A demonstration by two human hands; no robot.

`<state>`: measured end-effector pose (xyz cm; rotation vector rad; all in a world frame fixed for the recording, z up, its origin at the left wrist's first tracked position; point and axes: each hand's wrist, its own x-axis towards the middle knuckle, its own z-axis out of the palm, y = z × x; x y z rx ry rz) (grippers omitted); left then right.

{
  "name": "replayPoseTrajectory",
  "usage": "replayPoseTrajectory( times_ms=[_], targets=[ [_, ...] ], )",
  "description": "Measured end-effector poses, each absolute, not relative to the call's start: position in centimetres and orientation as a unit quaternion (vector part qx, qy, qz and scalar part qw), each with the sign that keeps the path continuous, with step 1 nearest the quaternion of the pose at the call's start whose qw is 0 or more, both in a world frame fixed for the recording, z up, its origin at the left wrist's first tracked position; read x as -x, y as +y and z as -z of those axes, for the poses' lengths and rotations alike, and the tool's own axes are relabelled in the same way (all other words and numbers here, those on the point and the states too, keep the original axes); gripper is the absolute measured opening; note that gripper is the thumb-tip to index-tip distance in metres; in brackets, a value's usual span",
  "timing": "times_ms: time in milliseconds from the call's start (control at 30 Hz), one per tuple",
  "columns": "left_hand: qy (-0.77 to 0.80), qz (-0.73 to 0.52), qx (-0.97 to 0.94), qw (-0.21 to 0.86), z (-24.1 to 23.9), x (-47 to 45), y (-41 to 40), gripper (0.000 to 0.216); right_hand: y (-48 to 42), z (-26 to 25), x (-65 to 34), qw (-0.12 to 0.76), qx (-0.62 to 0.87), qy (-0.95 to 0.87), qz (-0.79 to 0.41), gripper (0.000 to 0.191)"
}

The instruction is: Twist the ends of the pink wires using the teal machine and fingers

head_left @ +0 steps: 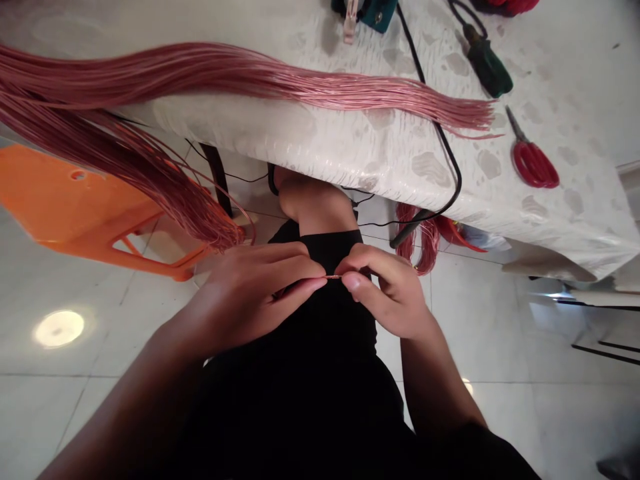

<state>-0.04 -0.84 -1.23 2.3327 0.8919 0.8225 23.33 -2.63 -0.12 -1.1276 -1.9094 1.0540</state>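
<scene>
**A thin copper wire [333, 277] pinched tight**

The thin copper wire is a short bit that shows between the two hands, right over the person's lap. It lies side to side. The left hand [255, 293] is shut on one end, with the thumb and fingers pressed close together. The right hand [387, 293] is shut on the other end, and its thumb [353, 283] and first finger pinch the wire. The two hands are very near each other, with only a tiny gap where the wire shows.

Just past the hands, at 12 o'clock, a bent knee [315, 200] sits under the edge of a table with a white patterned cloth [320, 127]. A big bunch of copper wires [300, 83] lies across the cloth. Part of it droops off the edge at 10 o'clock, near an orange plastic stool [85, 207] at 9 o'clock.

Scissors with red handles [533, 163] lie on the cloth at about 2 o'clock. A screwdriver with a green handle [485, 67] lies between 1 and 2 o'clock. A black cable [453, 160] runs over the cloth and down its edge. A small bunch of copper wire [423, 240] sits below the table edge, between 2 and 3 o'clock. White floor tiles [60, 413] spread out below it all.
</scene>
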Motion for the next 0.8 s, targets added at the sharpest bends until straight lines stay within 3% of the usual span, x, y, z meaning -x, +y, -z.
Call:
replayPoseTrajectory(
  times_ms=[333,800],
  targets=[
    [0.345,-0.253,-0.861,0.275,0.9,0.0,-1.0,0.013,-2.4,0.5,-23.4,0.375,0.39,-0.752,-0.377,0.007],
    [0.331,-0.254,-0.862,0.287,0.6,0.1,-0.9,0.016,-2.8,-0.6,-24.1,0.335,0.403,-0.773,-0.357,0.01]
  ],
)
